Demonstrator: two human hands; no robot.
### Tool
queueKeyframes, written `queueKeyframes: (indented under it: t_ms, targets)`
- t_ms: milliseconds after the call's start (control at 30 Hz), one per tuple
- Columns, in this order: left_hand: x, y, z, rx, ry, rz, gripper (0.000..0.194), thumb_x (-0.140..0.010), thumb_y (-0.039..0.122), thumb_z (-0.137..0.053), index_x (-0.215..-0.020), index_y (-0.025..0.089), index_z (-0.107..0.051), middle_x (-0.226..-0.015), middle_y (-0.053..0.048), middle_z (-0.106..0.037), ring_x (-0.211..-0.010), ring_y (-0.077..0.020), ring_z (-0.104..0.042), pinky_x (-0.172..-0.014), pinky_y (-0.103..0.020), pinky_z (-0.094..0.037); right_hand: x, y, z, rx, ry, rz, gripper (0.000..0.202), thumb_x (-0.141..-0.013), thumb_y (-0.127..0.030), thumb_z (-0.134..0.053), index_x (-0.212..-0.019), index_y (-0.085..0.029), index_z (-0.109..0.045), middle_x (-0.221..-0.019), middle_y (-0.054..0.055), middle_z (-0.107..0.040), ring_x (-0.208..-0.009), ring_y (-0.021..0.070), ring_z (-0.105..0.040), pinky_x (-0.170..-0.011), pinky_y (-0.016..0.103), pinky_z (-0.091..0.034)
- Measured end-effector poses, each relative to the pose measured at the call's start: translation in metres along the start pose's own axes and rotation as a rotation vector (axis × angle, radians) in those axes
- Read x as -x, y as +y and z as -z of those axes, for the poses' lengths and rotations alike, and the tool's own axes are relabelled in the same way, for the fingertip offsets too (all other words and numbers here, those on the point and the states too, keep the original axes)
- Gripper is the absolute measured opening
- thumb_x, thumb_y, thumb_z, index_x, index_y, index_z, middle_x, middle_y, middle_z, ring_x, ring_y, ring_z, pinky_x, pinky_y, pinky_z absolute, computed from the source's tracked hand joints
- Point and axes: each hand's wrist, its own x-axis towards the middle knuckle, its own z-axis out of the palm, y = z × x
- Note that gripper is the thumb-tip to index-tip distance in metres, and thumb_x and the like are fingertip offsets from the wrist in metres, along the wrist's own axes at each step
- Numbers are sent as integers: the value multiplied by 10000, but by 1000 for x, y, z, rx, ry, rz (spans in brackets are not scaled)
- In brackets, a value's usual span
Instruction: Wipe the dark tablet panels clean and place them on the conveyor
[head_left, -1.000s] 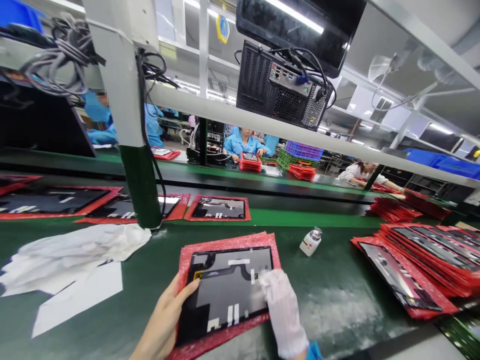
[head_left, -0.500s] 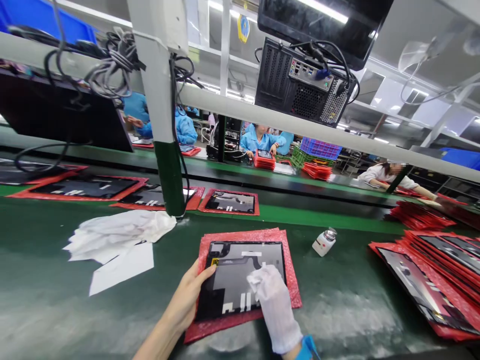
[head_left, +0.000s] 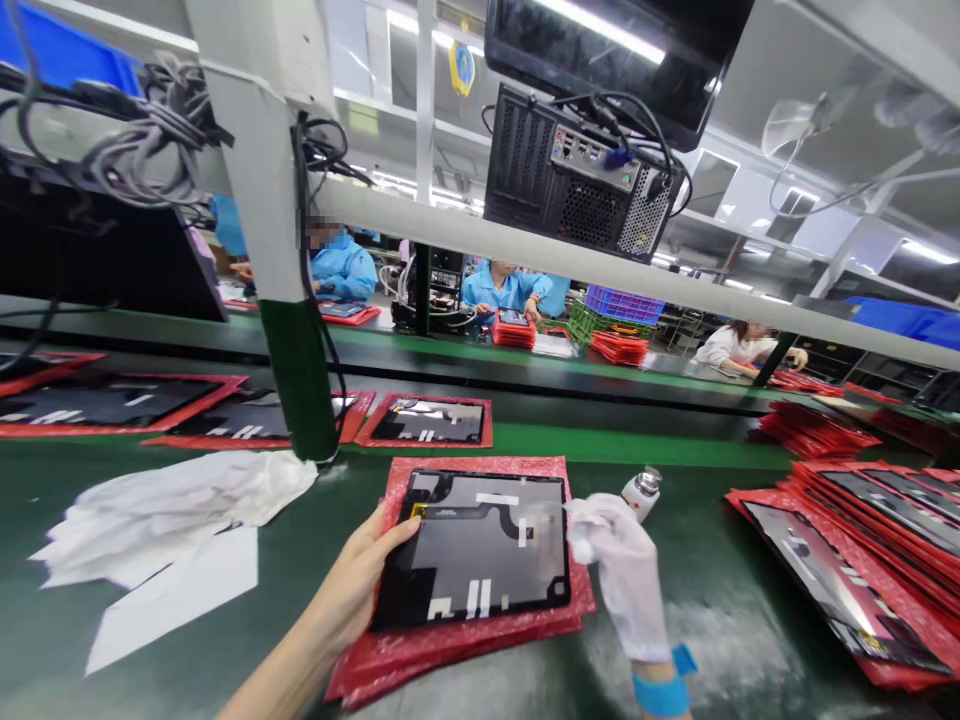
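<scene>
Panel point(head_left: 491, 550) is lying lower centre, long side running left to right, left hand point(head_left: 362, 568) pinching its left edge, gloved right hand point(head_left: 619, 555) half-curling beside its right, any contents impossible to tell.

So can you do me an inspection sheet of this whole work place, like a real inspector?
Surface: green bench, shiny with glare.
Job's things: display panel on red bubble-wrap sleeves; white metal-capped bottle, partly behind the right hand.
Clutter: crumpled white cloth and white sheet, left of the panel.
Hands: bare left hand holds the panel's left edge; white-gloved right hand is by its right edge, touch unclear.
Cables: grey bundle hangs upper left; black cable runs down the post. Cables across the panel: nothing seen.
Surroundings: desktop computer overhead; workers beyond, one in blue.
</scene>
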Motion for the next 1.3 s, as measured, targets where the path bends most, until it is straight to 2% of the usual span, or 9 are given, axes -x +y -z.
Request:
queueKeyframes:
  t_ms: [167,333,567,767,900,1000,1067,1133,1300]
  targets:
    - [-96,10,-62,-70,-134,-94,417,-642,209,-809,-1043,167,-707,-962,-47,-774,-864,-213,-711,-780,-288,-541,3,40,40,-88,446,-113,225,-751,-379,-709,-853,-181,-681,-1019,81,-698,-963,243,-654,-789,329,-516]
    - [-209,-14,-124,-150,-76,-69,314,-896,335,-616,-1157,160,-615,-1137,-80,-667,-927,-194,-664,-792,-403,-564,5,78,33,-83,471,56,159,-753,-341,-717,-764,-187,-675,-912,70,-683,-874,255,-689,-755,359,-540]
    - [-275,-28,-127,-411,-15,-148,399,-897,358,-609,-1258,193,-567,-1288,-100,-593,-1082,-244,-616,-891,-473,-531,11,94,28,-70,448,51,150,-814,-334,-663,-771,-195,-701,-972,59,-627,-939,242,-689,-803,333,-547]
    - [-237,32,-72,-774,-97,-327,374,-862,382,-641,-1182,189,-628,-1376,-112,-572,-1273,-294,-507,-1059,-540,-375,16,78,14,77,180,-9,172,-873,-321,-587,-833,-200,-702,-1029,85,-636,-744,181,-665,-591,287,-536]
    - [-156,63,0,-983,-17,-379,229,-667,421,-761,-807,254,-689,-1031,-82,-748,-1187,-335,-589,-1018,-385,-385,21,73,-80,448,-295,250,272,-944,-147,-398,-957,-202,-664,-841,35,-650,-559,123,-585,-505,254,-489]
    - [-89,47,47,-1086,81,-322,304,-564,461,-780,-634,266,-559,-549,-16,-646,-716,-323,-693,-750,-372,-476,21,65,-165,568,-474,405,134,-937,-218,-534,-867,-185,-644,-755,1,-635,-626,123,-596,-589,254,-507]
    - [-55,22,66,-1114,106,-245,358,-555,521,-756,-652,270,-520,-441,34,-554,-457,-254,-598,-571,-331,-442,10,59,-194,616,-520,438,203,-900,-325,-635,-784,-159,-617,-743,-11,-626,-654,115,-591,-620,262,-510]
    - [-36,-5,76,-1006,62,-145,413,-611,624,-677,-717,273,-488,-473,75,-521,-388,-191,-523,-488,-293,-399,-14,55,-186,672,-478,425,280,-886,-353,-658,-711,-147,-585,-701,-18,-601,-618,99,-559,-598,248,-489]
    - [-28,-30,74,-967,2,-184,515,-657,764,-511,-595,269,-383,-484,85,-404,-449,-152,-428,-496,-275,-353,-50,52,-105,614,-140,295,229,-960,-361,-552,-914,-145,-610,-811,-4,-615,-647,102,-568,-616,261,-502]
